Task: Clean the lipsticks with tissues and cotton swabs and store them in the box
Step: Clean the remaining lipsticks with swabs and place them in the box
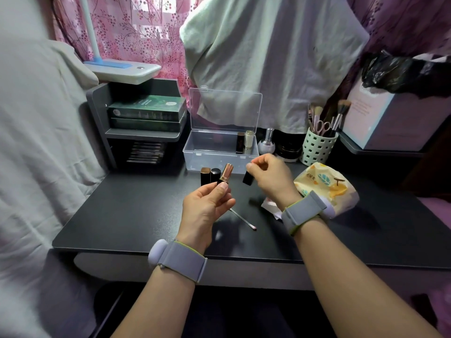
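Note:
My left hand (207,206) grips the black base of an uncapped lipstick (225,173) whose rose-gold tube points up and away. My right hand (268,176) pinches its black cap (248,178) just to the right of it, above the desk. Two capped lipsticks (210,176) stand upright behind my left hand. A used cotton swab (242,219) with a pink tip lies on the black desk (127,215). A crumpled tissue (269,206) lies under my right wrist. The clear plastic box (207,154) stands open at the back, with two lipsticks (244,142) upright in its right end.
A patterned tissue pack (327,186) lies right of my right hand. Behind it stand a white holder with brushes and scissors (318,147), a small round bottle (267,142) and a dark jar (289,148). A grey shelf with green boxes (146,113) sits back left under a lamp (122,69).

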`<state>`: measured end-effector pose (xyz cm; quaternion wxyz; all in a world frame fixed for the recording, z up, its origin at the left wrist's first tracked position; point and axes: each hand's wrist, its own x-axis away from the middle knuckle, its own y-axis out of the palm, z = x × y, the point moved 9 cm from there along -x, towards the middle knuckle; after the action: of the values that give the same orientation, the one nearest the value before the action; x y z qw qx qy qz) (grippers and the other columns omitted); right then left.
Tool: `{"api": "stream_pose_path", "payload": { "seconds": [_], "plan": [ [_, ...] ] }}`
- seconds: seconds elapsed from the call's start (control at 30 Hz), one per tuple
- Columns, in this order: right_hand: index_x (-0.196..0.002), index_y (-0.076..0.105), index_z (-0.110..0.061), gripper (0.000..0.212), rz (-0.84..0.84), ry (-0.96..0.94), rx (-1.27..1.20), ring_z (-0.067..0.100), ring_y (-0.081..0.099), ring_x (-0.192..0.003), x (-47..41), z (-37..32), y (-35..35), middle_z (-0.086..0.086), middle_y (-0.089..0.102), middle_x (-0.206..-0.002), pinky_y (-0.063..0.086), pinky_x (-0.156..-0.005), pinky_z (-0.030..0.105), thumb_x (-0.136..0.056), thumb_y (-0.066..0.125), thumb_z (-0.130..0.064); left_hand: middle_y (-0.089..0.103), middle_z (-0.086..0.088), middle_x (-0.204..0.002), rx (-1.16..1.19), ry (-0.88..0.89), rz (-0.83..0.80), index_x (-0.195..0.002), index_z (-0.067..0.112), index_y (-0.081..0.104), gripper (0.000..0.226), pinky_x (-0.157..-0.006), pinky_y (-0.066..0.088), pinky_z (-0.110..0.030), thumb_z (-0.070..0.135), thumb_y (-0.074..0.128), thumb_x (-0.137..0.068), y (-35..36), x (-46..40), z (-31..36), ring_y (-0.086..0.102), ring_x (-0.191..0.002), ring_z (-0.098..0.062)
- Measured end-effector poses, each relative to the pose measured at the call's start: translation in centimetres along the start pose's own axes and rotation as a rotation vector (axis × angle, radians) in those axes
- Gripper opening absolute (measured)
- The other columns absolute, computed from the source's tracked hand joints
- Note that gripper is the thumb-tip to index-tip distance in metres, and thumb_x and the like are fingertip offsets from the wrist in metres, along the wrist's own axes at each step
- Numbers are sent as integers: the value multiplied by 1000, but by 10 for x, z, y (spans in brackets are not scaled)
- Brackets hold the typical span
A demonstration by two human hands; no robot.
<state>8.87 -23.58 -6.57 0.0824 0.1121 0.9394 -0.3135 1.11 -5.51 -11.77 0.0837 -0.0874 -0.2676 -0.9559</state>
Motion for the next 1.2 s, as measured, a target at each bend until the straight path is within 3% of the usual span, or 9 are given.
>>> {"api": "stream_pose_path", "payload": {
  "seconds": [0.13,0.3,0.6,1.07,1.2],
  "plan": [
    [-97,70,-18,15,-116,-40,134,24,66,-95,10,-4,15,1,74,-95,51,-87,36,-87,71,-30,68,-16,-88,16,-13,4,-94,-1,67,4,-62,60,-23,2,66,-93,0,0,-4,66,-68,-15],
    [-95,70,-20,15,-164,-28,190,24,67,-96,16,-1,23,-2,74,-96,53,-88,38,-85,71,-31,68,-16,-87,26,-10,5,-99,-4,67,14,-61,59,-23,9,64,-96,0,-1,-5,66,-66,-13],
    [-99,69,-23,19,-183,-1,216,21,67,-98,18,4,25,-4,74,-98,53,-91,39,-83,72,-33,69,-14,-84,39,-19,-18,-105,-7,64,27,-62,60,-24,19,59,-100,5,1,-5,67,-68,-15],
    [-104,70,-22,26,-213,23,230,19,66,-99,22,7,20,-4,72,-99,53,-90,36,-82,74,-35,67,-13,-85,12,-1,-37,-102,-4,64,25,-63,60,-25,20,56,-102,12,0,-7,64,-69,-15],
    [-101,70,-23,24,-130,-6,132,17,67,-96,20,-4,10,-5,73,-97,53,-90,35,-84,73,-38,65,-12,-82,22,8,-25,-100,-2,65,24,-61,60,-24,20,55,-102,12,-1,-8,62,-67,-14]
  ]
}}
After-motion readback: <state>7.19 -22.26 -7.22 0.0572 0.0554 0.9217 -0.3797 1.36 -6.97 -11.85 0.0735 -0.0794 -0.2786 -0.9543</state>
